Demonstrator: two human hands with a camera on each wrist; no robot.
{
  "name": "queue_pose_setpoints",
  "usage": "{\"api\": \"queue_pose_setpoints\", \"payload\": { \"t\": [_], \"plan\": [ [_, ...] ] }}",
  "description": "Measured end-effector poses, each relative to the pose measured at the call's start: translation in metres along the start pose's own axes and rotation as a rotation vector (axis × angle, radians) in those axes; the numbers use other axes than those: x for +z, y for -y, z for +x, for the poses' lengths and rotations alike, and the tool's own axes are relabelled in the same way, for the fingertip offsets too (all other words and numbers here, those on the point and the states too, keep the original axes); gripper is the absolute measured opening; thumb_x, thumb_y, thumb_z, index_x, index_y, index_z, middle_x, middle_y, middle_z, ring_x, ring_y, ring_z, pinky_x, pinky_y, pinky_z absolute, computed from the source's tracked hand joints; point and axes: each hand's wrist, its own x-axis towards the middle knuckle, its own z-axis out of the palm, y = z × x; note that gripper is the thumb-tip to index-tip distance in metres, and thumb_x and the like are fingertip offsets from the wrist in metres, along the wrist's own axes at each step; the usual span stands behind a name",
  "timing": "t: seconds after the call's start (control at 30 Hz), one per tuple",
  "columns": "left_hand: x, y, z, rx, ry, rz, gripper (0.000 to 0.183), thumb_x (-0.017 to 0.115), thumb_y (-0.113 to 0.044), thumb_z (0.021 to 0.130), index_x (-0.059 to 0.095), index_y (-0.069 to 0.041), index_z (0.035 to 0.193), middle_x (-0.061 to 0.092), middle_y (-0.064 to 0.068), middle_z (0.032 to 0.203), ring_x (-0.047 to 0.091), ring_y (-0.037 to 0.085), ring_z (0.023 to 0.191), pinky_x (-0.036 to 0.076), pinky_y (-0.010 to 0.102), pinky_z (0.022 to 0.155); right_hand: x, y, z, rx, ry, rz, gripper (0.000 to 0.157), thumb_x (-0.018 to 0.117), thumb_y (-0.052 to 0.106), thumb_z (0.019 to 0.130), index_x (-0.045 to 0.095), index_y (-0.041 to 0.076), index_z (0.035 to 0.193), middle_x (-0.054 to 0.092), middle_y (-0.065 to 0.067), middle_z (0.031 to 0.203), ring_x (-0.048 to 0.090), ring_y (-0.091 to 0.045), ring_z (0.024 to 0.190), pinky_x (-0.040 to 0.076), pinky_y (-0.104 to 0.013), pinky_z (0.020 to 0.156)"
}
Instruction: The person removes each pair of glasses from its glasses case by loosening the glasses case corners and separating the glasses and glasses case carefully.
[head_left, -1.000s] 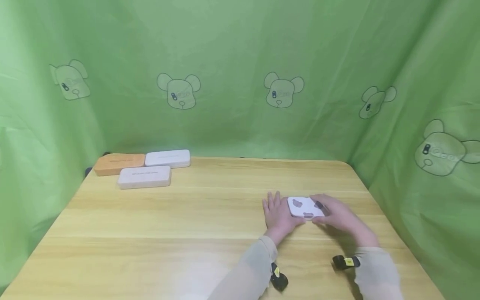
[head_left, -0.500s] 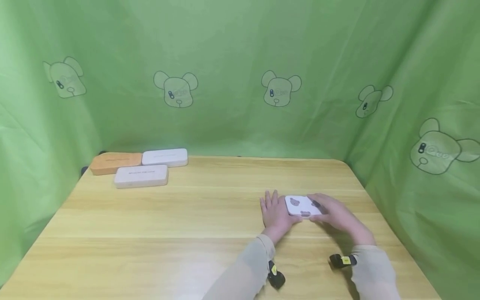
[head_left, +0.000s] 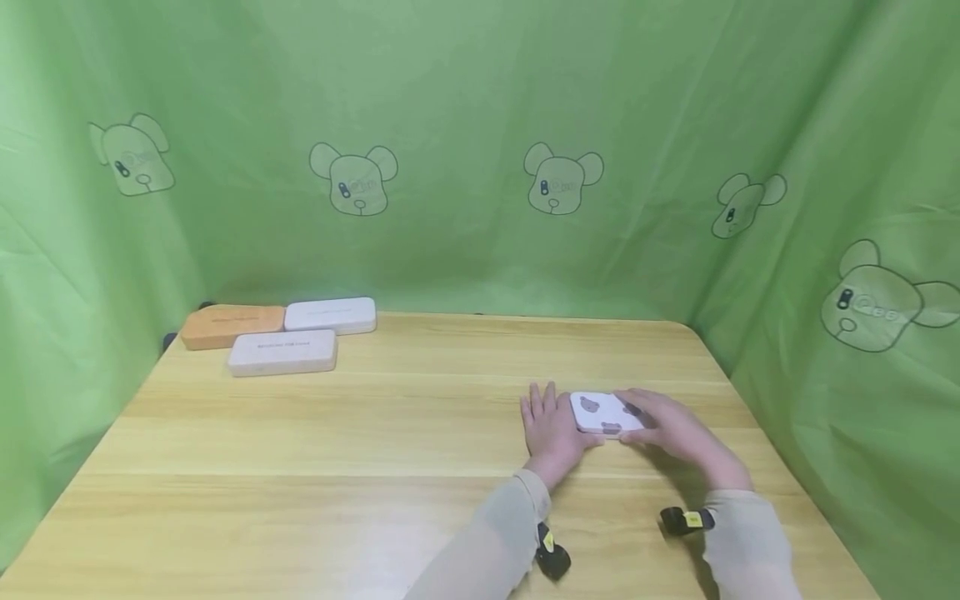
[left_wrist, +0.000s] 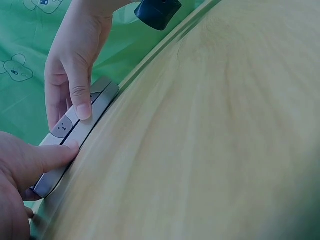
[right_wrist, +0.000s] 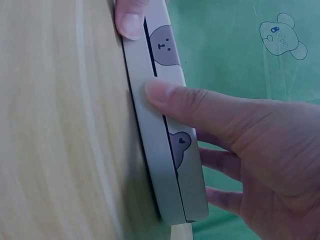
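Note:
A white hard case (head_left: 598,412) printed with brown bear heads lies on the right part of the table. A dark seam runs between its lid and base in the right wrist view. My left hand (head_left: 553,427) holds its left end, thumb laid along the front side and several fingers spread forward beside it. My right hand (head_left: 670,423) grips the right part, with the thumb (right_wrist: 172,100) on the front side across the seam and the other fingers behind the case. The left index finger is hidden in the head view.
At the back left corner of the wooden table (head_left: 337,450) lie an orange case (head_left: 231,325), a white case (head_left: 330,314) and a pale pinkish case (head_left: 282,353), close together. A green curtain (head_left: 465,267) with bear outlines surrounds the table's back and sides.
The head view shifted slightly between the first two frames. Both hands keep their hold on the bear-print case in the same spot.

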Motion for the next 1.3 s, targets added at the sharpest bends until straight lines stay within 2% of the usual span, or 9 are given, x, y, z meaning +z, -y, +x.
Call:
{"api": "queue_pose_setpoints", "payload": {
  "t": [0.7,1.03,1.3],
  "plan": [
    [0.0016,0.0009,0.0023,-0.003,-0.002,-0.013,0.091,0.077,-0.062,0.064,0.049,-0.019,0.14,0.031,0.003,0.16,0.015,0.029,0.152,0.008,0.047,0.125,-0.0041,-0.0033,-0.0009,0.045,0.038,0.073,0.068,0.075,0.029,0.083,0.05,0.004,0.14,0.047,-0.027,0.144,0.041,-0.051,0.132,0.03,-0.068,0.109],
    [-0.004,0.0007,-0.0009,0.002,-0.002,-0.006,0.088,0.077,-0.061,0.066,0.05,-0.018,0.138,0.033,0.003,0.159,0.018,0.029,0.152,0.012,0.047,0.125,-0.0037,-0.0062,-0.0025,0.036,0.028,0.048,0.068,0.074,0.034,0.083,0.051,0.004,0.139,0.043,-0.029,0.146,0.039,-0.052,0.134,0.03,-0.067,0.109],
    [0.0003,-0.0009,0.0012,-0.002,-0.003,0.02,0.089,0.078,-0.062,0.064,0.05,-0.02,0.138,0.033,0.002,0.159,0.017,0.028,0.152,0.011,0.047,0.125,-0.0058,-0.0045,-0.0049,0.027,0.021,0.034,0.064,0.073,0.032,0.084,0.053,0.003,0.138,0.043,-0.03,0.146,0.04,-0.051,0.133,0.031,-0.066,0.109]
  ]
}}
